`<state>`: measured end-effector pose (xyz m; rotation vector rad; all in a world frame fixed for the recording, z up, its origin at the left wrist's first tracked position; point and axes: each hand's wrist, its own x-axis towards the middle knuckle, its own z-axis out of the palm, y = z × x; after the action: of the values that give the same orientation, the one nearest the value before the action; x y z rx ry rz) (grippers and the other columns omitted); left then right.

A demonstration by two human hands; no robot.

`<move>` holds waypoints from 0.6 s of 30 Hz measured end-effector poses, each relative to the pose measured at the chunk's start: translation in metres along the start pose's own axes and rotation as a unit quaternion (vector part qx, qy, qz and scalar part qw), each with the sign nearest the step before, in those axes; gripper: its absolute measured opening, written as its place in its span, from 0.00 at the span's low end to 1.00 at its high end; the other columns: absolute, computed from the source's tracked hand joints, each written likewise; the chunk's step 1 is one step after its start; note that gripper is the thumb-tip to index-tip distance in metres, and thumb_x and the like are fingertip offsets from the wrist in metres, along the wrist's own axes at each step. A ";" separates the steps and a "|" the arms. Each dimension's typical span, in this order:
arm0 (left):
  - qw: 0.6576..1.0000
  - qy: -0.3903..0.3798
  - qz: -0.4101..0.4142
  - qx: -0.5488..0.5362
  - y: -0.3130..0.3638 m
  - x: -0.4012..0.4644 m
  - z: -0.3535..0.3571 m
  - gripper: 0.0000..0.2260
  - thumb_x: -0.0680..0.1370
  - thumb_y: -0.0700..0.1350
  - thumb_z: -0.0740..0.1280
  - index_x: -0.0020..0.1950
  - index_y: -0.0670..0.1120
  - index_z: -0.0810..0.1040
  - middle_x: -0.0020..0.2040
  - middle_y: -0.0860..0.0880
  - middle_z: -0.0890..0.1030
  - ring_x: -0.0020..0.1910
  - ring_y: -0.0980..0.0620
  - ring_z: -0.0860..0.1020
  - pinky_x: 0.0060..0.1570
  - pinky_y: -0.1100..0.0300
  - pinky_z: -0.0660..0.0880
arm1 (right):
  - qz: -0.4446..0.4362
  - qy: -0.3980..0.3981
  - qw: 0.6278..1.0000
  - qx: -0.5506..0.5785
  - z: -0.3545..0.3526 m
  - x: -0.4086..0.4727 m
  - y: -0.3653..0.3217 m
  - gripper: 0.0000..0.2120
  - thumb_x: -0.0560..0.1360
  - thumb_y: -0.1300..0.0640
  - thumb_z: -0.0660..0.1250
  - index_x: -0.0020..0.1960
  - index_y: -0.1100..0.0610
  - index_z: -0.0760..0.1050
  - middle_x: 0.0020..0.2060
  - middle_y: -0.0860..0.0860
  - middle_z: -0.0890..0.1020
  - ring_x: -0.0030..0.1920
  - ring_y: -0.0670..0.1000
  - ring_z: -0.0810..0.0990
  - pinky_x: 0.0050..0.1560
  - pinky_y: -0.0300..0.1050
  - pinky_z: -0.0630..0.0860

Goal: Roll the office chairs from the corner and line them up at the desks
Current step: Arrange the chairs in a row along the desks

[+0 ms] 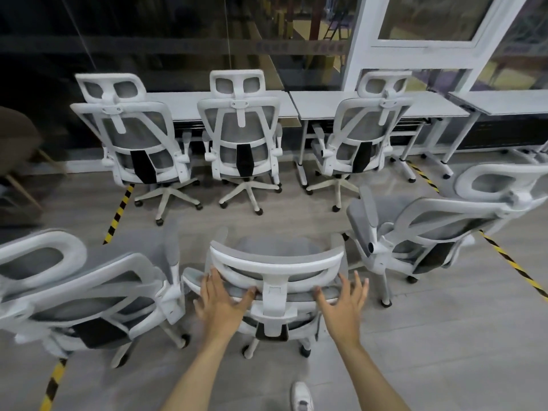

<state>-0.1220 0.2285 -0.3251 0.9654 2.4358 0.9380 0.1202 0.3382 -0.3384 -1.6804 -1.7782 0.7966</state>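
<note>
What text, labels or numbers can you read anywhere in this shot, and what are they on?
None is readable.
Glass wall: a band of faint characters behind the desks, too blurred to read.
Chairs: no visible brand or label.
Floor tape: yellow-black stripes only, no words.

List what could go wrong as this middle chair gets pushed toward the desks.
1. The middle chair sits between the left chair and the right chair; pushed straight, its arms or base could catch on theirs.
2. Three chairs already stand at the desks, the centre one straight ahead, so a hard shove could hit it.
3. The left hand and right hand lie with spread fingers, not gripping, so steering may be weak.
</note>
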 end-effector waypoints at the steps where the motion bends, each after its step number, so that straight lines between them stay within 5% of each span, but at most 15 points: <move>1: 1.000 0.003 -0.006 0.002 0.011 0.008 0.005 0.53 0.71 0.73 0.66 0.83 0.52 0.40 0.83 0.47 0.52 0.82 0.48 0.48 0.77 0.37 0.50 | -0.002 -0.007 1.000 0.010 -0.002 0.016 0.000 0.40 0.72 0.31 0.67 0.77 0.50 0.64 0.82 0.46 0.48 0.80 0.47 0.33 0.77 0.62 0.57; 5: 1.000 0.027 -0.016 0.004 0.050 0.040 0.019 0.54 0.69 0.72 0.69 0.83 0.55 0.40 0.77 0.50 0.63 0.79 0.48 0.56 0.73 0.40 0.53 | -0.011 -0.020 1.000 0.021 -0.007 0.079 0.001 0.35 0.73 0.38 0.71 0.75 0.50 0.66 0.82 0.46 0.48 0.80 0.46 0.32 0.76 0.61 0.58; 9: 0.996 0.062 -0.046 0.045 0.070 0.063 0.037 0.54 0.67 0.79 0.61 0.83 0.56 0.41 0.78 0.47 0.66 0.78 0.46 0.61 0.71 0.40 0.54 | -0.028 -0.028 0.999 0.009 -0.004 0.130 0.001 0.31 0.74 0.43 0.73 0.73 0.53 0.69 0.82 0.50 0.51 0.81 0.50 0.35 0.76 0.60 0.58; 13: 0.994 0.067 -0.053 0.061 0.082 0.092 0.046 0.55 0.65 0.83 0.55 0.82 0.56 0.39 0.77 0.45 0.66 0.77 0.43 0.62 0.70 0.37 0.59 | -0.040 -0.063 0.997 0.000 -0.001 0.176 -0.009 0.32 0.75 0.40 0.71 0.74 0.51 0.67 0.82 0.51 0.51 0.81 0.50 0.34 0.75 0.60 0.60; 18: 0.995 0.060 -0.067 0.039 0.086 0.120 0.042 0.54 0.67 0.79 0.62 0.82 0.57 0.39 0.78 0.46 0.64 0.79 0.44 0.59 0.73 0.35 0.58 | -0.055 -0.092 0.994 -0.011 0.017 0.209 -0.021 0.33 0.76 0.38 0.68 0.75 0.52 0.67 0.82 0.53 0.50 0.81 0.51 0.33 0.78 0.56 0.54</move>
<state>-0.1437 0.3794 -0.3055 0.7798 2.6188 0.8835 0.0818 0.5450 -0.3346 -1.5503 -1.9929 0.9099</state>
